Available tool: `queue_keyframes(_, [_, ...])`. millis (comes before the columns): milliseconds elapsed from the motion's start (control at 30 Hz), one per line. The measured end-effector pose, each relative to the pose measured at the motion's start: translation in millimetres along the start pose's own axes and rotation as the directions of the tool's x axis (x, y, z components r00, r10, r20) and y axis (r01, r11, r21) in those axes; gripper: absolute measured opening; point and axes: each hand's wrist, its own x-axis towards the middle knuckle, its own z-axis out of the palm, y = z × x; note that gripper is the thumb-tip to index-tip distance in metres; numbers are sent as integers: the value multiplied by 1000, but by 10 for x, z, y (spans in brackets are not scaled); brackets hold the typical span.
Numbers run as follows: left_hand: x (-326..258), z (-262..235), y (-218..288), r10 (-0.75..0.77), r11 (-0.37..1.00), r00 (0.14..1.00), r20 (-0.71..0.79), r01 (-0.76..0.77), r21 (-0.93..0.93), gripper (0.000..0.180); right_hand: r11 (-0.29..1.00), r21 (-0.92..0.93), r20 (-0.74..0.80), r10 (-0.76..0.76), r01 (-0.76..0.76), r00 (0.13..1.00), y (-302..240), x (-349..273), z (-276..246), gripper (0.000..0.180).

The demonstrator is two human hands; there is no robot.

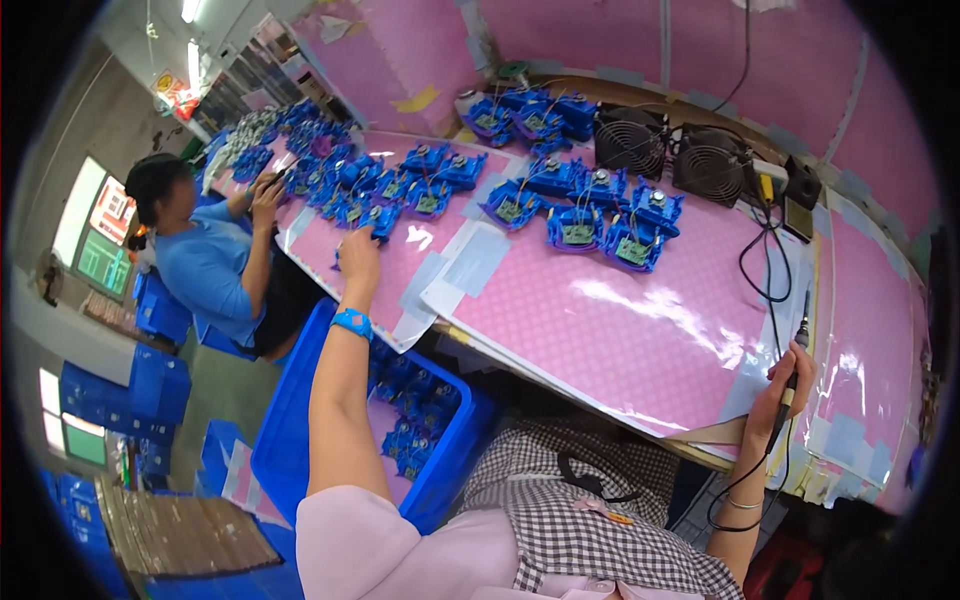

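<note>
My left hand (358, 258), a blue band on its wrist, reaches far out to the left part of the bench. Its fingers are curled at the near edge of a cluster of blue plastic housings, closed on a blue housing (378, 222); the fingertips are partly hidden. At the right, my right hand (783, 388) grips a soldering iron (790, 385) by its dark handle, tip pointing up and away. The iron's cord hangs down by the wrist. Several more blue housings with green circuit boards (578, 233) and small wires stand in rows at the middle of the bench.
Two black fans (632, 148) stand at the back beside a yellow-handled tool (767, 187) and its looping cable. A blue crate (265, 450) holding similar units sits below my left arm. On the left, a co-worker in blue (210, 265) works at the pink-covered bench (640, 330).
</note>
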Motion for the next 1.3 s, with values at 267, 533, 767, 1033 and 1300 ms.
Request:
queue_keyframes(267, [-742,-899,1270,67,216,881,468,445,-869,30,952,187,-136,269,-242,953,138,165,-175,20])
queue_keyframes(533, [-1685,-1049,2923,815,-294,405,415,905,-307,29,805,471,-24,421,-361,907,-116,897,-95,26])
queue_keyframes(767, [-1486,-644,3471,506,-349,782,365,572,-742,25,886,270,58,375,-376,925,458,1355,-69,23])
queue_keyframes(1033, [-1890,-175,3389,438,7,819,371,409,-912,25,983,-182,200,58,-21,978,1186,1855,165,20])
queue_keyframes(1300, [-1859,-128,3381,494,32,792,359,396,-918,20,818,-356,666,-117,452,737,1196,1939,-139,10])
